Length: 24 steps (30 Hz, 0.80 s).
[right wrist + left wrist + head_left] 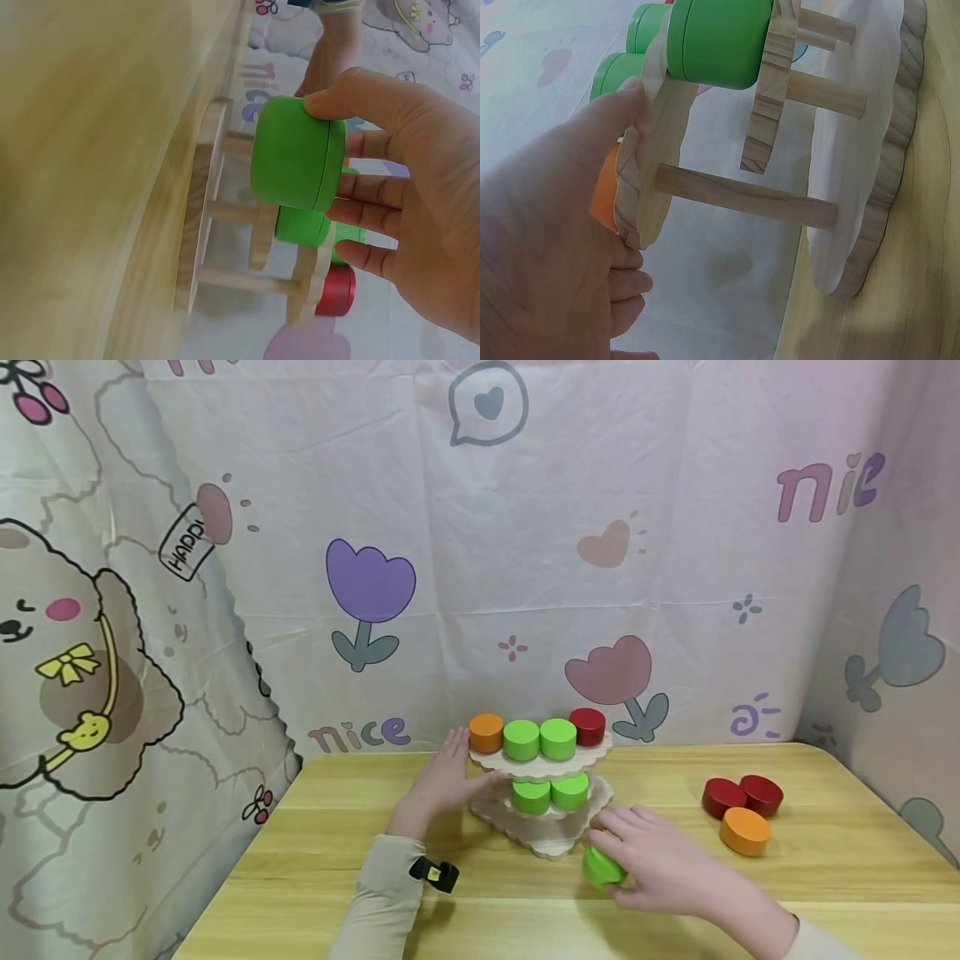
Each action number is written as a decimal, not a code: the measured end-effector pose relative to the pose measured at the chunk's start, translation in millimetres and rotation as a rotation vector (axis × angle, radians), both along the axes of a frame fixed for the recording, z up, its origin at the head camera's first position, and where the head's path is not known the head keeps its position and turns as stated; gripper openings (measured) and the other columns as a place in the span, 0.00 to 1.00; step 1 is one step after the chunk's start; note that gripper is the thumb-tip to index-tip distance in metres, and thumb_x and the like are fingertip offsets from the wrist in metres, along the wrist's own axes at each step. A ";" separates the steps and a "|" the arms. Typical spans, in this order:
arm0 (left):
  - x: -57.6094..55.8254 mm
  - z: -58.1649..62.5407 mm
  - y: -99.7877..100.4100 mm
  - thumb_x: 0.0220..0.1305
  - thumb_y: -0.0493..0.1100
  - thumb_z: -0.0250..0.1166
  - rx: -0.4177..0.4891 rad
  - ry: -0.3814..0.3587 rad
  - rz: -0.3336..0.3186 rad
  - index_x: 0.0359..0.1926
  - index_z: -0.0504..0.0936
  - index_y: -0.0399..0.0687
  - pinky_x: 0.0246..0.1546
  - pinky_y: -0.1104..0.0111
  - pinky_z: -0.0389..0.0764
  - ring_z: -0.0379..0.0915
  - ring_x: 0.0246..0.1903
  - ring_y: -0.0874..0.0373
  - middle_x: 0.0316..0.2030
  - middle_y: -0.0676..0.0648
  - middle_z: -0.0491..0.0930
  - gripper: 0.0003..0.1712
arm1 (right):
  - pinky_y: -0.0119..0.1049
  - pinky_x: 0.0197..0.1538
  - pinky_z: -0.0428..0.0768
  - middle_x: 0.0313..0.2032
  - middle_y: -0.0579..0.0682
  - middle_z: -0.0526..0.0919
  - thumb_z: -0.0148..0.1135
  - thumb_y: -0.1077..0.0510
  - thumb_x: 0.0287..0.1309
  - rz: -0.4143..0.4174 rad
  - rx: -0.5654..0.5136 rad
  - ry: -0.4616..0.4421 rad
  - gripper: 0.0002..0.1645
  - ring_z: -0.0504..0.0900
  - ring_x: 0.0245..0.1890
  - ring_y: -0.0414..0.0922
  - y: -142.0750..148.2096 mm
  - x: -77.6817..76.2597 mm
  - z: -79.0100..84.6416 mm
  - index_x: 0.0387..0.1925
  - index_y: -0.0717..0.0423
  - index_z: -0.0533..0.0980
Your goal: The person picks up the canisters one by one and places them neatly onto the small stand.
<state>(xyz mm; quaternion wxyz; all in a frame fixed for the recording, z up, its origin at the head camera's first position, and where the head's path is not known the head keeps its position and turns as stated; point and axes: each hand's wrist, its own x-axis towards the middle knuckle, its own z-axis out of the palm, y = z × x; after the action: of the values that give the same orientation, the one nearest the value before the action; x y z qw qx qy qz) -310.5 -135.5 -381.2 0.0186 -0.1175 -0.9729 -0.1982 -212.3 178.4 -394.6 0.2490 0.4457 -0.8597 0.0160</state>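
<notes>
A tiered wooden stand (542,768) with scalloped shelves stands on the table, its shelves joined by wooden dowels (750,196). My left hand (442,781) grips the left side of the top shelf (641,191), thumb on its front edge. In my right hand (660,864), thumb and fingers pinch a green round tin (292,154) with a lid seam, held in front of the stand's right side. On the top shelf sit an orange tin (486,734), two green tins (522,741) and a red tin (587,727). Two more green tins (532,797) rest on the middle shelf.
To the right on the wooden table (315,877), two red tins (761,796) and one orange tin (745,832) stand close together. A printed cloth (480,568) hangs behind the table and along both sides. A black band device (435,874) is on the left wrist.
</notes>
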 end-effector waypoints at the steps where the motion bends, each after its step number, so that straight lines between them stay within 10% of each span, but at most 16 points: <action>1: -0.1 -0.2 -0.3 0.54 0.82 0.50 0.000 0.001 -0.001 0.77 0.42 0.41 0.76 0.49 0.49 0.34 0.78 0.48 0.78 0.42 0.40 0.66 | 0.36 0.45 0.77 0.44 0.37 0.76 0.78 0.44 0.29 0.005 0.001 0.003 0.36 0.72 0.44 0.37 -2.8 -0.9 0.0 0.47 0.42 0.76; 24: 1.5 1.3 0.4 0.55 0.81 0.50 0.001 0.006 0.000 0.77 0.42 0.41 0.76 0.50 0.49 0.35 0.78 0.48 0.78 0.42 0.42 0.65 | 0.37 0.46 0.75 0.40 0.40 0.76 0.77 0.44 0.35 0.049 -0.019 0.084 0.30 0.72 0.44 0.41 -59.2 -15.1 -8.1 0.44 0.43 0.77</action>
<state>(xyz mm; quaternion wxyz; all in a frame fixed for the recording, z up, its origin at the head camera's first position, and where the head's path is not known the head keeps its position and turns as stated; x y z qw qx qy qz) -309.0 -135.2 -379.9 0.0216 -0.1181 -0.9727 -0.1985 -227.4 119.1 -402.8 0.2886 0.4646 -0.8371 0.0117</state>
